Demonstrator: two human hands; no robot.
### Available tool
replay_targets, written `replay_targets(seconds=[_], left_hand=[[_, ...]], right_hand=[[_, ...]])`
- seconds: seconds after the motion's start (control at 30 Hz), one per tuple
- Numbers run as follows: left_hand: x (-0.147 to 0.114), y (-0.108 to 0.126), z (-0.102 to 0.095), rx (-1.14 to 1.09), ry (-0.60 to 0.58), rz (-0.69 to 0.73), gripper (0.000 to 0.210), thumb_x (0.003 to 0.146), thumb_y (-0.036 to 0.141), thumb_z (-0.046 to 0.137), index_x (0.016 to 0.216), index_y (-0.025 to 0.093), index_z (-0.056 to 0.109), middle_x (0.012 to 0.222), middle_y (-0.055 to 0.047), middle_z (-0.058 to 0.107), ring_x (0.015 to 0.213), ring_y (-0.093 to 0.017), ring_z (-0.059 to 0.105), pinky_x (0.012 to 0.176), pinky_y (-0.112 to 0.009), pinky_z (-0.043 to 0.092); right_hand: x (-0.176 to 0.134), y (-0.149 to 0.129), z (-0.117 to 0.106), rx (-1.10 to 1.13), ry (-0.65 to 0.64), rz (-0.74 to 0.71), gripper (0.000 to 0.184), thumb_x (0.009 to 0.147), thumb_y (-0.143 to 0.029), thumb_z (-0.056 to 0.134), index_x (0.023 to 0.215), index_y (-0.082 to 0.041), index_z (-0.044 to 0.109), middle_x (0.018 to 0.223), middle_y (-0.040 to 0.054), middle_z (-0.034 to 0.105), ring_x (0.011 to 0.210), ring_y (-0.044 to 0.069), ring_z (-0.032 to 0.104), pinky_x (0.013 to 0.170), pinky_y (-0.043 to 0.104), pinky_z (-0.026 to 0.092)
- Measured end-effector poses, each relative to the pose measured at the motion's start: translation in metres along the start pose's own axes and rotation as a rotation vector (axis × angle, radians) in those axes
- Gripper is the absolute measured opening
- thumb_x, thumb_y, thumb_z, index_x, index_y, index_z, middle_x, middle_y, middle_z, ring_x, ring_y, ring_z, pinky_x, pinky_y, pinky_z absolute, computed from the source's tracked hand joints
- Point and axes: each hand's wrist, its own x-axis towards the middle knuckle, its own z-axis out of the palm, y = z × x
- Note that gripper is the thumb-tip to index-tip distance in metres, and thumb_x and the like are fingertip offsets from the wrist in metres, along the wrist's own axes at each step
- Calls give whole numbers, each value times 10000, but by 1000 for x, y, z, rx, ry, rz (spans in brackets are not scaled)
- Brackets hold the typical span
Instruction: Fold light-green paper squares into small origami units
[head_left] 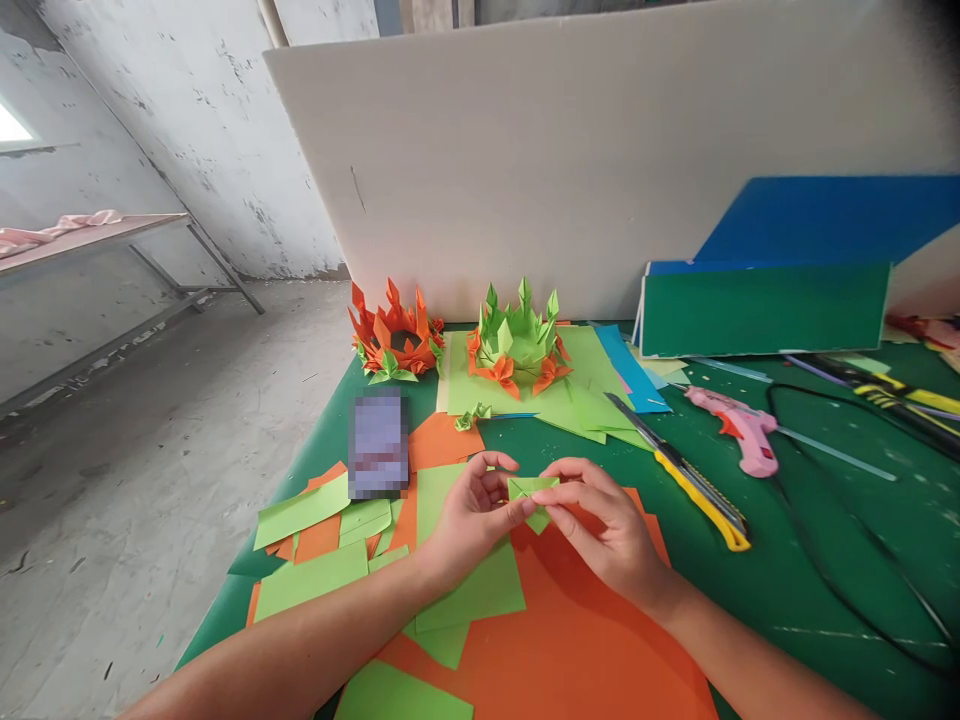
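Between my two hands is a small folded piece of light green paper (537, 488), creased and pointed at its lower end. My left hand (480, 505) pinches its left side with thumb and fingers. From the right, my right hand (600, 510) grips the other side with thumb and fingertips. Both hands are above a large orange sheet (577, 640) and some light green sheets (480, 590). Just beyond my fingers lie small green folded paper pieces (472, 416).
An orange paper crown (394, 335) and a green paper crown (521, 340) stand at the back. A phone (379, 442) lies left. On the right are a yellow utility knife (694, 490), a pink glue gun (739, 425) with its cord, and a green board (765, 310).
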Motion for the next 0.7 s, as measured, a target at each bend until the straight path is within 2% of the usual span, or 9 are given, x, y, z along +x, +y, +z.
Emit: replay_targets(seconds=[0.1, 0.2, 0.3, 0.4, 0.57, 0.7], left_hand=[[1, -2, -2, 47, 42, 9, 414, 677, 316, 813, 953, 202, 526, 727, 56, 519, 582, -57, 459, 549, -191, 366], [2, -4, -3, 80, 20, 44, 377, 728, 303, 770, 971, 211, 497, 808, 27, 571, 647, -79, 523, 594, -207, 413], [0, -7, -2, 167, 12, 104, 309, 779, 262, 716, 971, 220, 477, 848, 14, 577, 714, -96, 543, 645, -224, 447], [-1, -10, 0, 237, 25, 149, 285, 790, 222, 692, 961, 227, 463, 904, 7, 553, 740, -98, 534, 626, -215, 451], [0, -7, 1, 262, 26, 161, 221, 783, 202, 686, 909, 205, 505, 914, -3, 531, 788, -107, 523, 653, -215, 450], [-1, 1, 3, 120, -74, 90, 241, 725, 217, 748, 842, 179, 541, 851, -4, 537, 738, -101, 511, 626, -209, 430]], right_hand=[[-1, 0, 2, 35, -15, 43, 198, 906, -178, 548, 1008, -293, 673, 1080, 57, 560, 1031, 210, 566, 879, 351, 501], [0, 0, 5, 163, 32, 181, 177, 895, -236, 585, 1067, -276, 599, 1037, 46, 585, 916, 184, 591, 816, 318, 526], [2, 0, 8, 212, 45, 289, 114, 873, -282, 627, 973, -245, 586, 921, 27, 596, 798, 160, 577, 724, 271, 523], [4, 0, 8, 193, 39, 304, 94, 874, -288, 619, 821, -218, 589, 851, 23, 581, 756, 152, 551, 673, 249, 492], [3, -2, 7, 202, 0, 351, 112, 886, -282, 591, 802, -210, 583, 794, 12, 572, 722, 144, 532, 642, 236, 466], [2, -2, 5, 287, -107, 366, 115, 891, -273, 565, 797, -208, 558, 779, -2, 542, 731, 136, 525, 659, 226, 467]])
